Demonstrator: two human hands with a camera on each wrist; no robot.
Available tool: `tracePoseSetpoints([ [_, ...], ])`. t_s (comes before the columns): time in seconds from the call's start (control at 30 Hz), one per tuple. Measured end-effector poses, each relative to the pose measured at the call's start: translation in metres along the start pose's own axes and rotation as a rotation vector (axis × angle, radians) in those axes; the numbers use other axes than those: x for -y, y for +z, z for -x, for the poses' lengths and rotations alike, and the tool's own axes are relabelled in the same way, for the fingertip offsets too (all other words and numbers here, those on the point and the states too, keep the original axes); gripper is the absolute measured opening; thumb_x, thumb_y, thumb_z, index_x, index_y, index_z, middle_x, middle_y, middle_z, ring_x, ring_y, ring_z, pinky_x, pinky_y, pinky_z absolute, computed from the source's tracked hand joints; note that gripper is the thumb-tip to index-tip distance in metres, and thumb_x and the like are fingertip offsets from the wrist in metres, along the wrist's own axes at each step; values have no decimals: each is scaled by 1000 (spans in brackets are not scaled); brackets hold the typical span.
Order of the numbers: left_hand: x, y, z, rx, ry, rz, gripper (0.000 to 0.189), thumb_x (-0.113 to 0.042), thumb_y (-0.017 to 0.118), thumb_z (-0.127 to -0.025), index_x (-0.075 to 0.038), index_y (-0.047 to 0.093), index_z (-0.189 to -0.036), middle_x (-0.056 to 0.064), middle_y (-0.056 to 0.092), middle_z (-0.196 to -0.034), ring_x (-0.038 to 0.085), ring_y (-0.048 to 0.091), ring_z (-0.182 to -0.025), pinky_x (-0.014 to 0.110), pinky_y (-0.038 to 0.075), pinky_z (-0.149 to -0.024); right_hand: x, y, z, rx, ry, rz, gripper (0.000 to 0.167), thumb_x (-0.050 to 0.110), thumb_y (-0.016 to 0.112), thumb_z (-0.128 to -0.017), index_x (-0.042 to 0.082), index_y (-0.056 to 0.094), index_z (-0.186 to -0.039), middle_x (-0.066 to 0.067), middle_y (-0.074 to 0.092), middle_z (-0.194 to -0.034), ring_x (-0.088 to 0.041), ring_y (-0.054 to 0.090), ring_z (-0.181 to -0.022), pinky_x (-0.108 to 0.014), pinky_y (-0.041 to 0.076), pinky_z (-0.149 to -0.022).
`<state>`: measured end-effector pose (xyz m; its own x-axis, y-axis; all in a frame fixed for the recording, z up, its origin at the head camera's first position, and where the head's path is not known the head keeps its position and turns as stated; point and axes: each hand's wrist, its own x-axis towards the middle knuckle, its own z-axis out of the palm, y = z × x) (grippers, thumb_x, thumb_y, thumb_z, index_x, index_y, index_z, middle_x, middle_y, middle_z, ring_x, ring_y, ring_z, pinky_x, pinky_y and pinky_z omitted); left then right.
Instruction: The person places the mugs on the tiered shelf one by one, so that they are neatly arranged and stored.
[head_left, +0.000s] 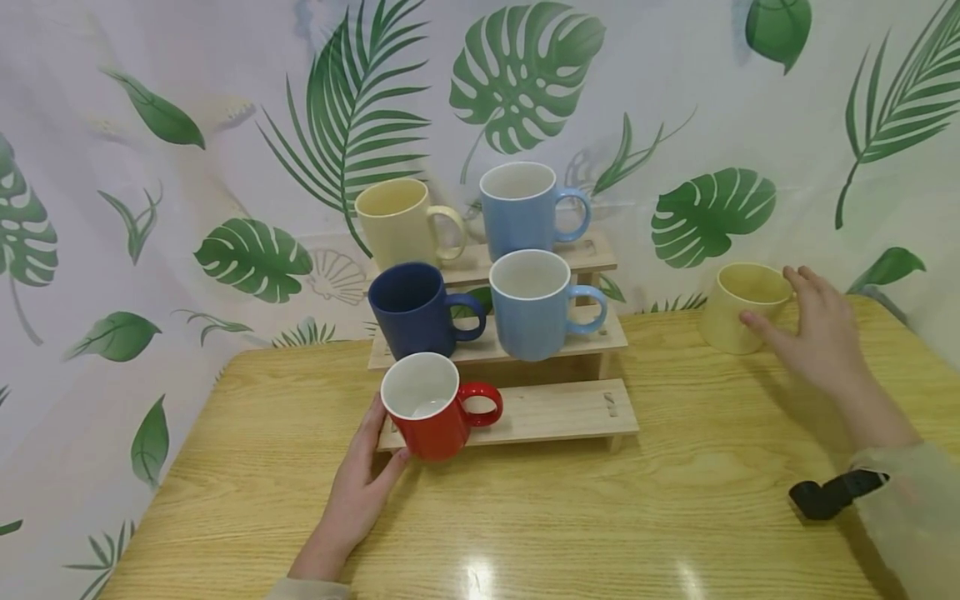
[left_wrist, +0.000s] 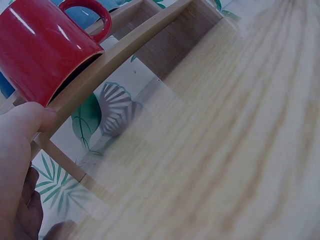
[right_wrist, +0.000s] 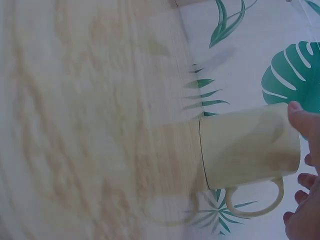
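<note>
At the left end of a three-tier wooden rack (head_left: 555, 412), my left hand (head_left: 363, 492) grips the lowest shelf, its thumb (left_wrist: 37, 116) on the front edge. Just above that thumb, a red mug (head_left: 435, 429) stands on the shelf, handle to the right. On the right of the table, a pale yellow mug (head_left: 731, 321) stands upright. My right hand (head_left: 821, 337) is beside it, thumb tip at the rim and the other fingers spread loosely on the far side. The mug's handle (right_wrist: 256, 214) shows in the right wrist view, apart from the fingers.
The middle shelf holds a dark blue mug (head_left: 412, 312) and a light blue mug (head_left: 528, 312). On the top shelf are another yellow mug (head_left: 397, 229) and another light blue mug (head_left: 519, 218). A leaf-patterned cloth (head_left: 615, 75) hangs behind the wooden table (head_left: 570, 525).
</note>
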<state>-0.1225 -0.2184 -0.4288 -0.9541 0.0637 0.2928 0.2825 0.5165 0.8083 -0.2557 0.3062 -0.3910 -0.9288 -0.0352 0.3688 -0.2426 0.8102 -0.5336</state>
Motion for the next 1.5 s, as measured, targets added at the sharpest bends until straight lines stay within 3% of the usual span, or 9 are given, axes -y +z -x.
tracePoseSetpoints([
  [0.13, 22, 4, -1, -3, 8, -8, 73, -17, 64, -92, -17, 23, -153, 0, 26, -155, 20, 23, -141, 50, 18, -113, -5, -2, -5, 66, 24, 30, 85, 39, 56, -95, -11, 12, -147, -40, 18, -145, -58, 13, -132, -69, 4, -105],
  [0.23, 25, 4, -2, -4, 12, -8, 74, -18, 64, -92, -19, 23, -153, -2, 26, -155, 18, 23, -141, 48, 18, -113, -9, -2, -9, 98, 16, 57, 87, 40, 57, -95, -13, 12, -146, -44, 25, -140, -61, 21, -126, -70, 14, -102],
  [0.53, -10, -3, -1, 9, -5, 19, 72, -11, 63, -92, -4, 24, -151, 12, 26, -154, 29, 25, -141, 52, 20, -112, -15, -7, -13, 184, 26, 130, 88, 43, 52, -97, -10, 3, -148, -45, 24, -138, -64, 23, -120, -75, 20, -92],
  [0.77, -14, -4, -1, 18, -9, 32, 72, -12, 63, -92, -5, 23, -151, 10, 26, -154, 27, 25, -141, 51, 20, -112, -14, -9, -16, 197, 43, 167, 94, 47, 55, -94, -14, 6, -146, -47, 35, -128, -62, 36, -109, -72, 33, -82],
  [0.9, -13, -4, -1, 15, -8, 28, 72, -12, 64, -92, -5, 23, -151, 11, 26, -154, 27, 25, -141, 52, 20, -112, -14, -6, -12, 255, 52, 41, 84, 43, 57, -95, -10, 16, -146, -36, 53, -103, -47, 53, -84, -54, 45, -68],
  [1.03, -14, -4, -2, 21, -14, 25, 72, -12, 63, -92, -5, 23, -151, 11, 26, -155, 27, 24, -141, 50, 19, -113, -10, -2, -2, 264, 29, -66, 59, 32, 55, -98, -3, 28, -137, -14, 44, -77, -21, 41, -61, -32, 32, -51],
  [1.13, -14, -4, -1, 22, -23, 22, 72, -12, 63, -93, -4, 23, -151, 11, 25, -155, 27, 23, -141, 50, 19, -112, -2, 0, 4, 268, 52, -131, 62, 32, 53, -99, -4, 24, -141, -27, 49, -97, -35, 52, -80, -43, 44, -64],
  [1.27, -15, -4, 0, 21, -26, 17, 71, -12, 62, -93, -4, 23, -151, 11, 25, -155, 27, 23, -141, 51, 19, -112, 6, 3, 9, 267, 126, -216, 75, 38, 50, -99, -4, 12, -148, -40, 33, -134, -58, 34, -118, -68, 32, -86],
  [1.5, -15, -3, 1, 17, -21, 13, 71, -12, 63, -93, -4, 23, -151, 11, 26, -155, 27, 23, -141, 51, 19, -112, 15, 10, 18, 155, 221, -310, 91, 42, 51, -97, 10, -14, -152, -44, 22, -142, -59, 25, -126, -71, 22, -96],
])
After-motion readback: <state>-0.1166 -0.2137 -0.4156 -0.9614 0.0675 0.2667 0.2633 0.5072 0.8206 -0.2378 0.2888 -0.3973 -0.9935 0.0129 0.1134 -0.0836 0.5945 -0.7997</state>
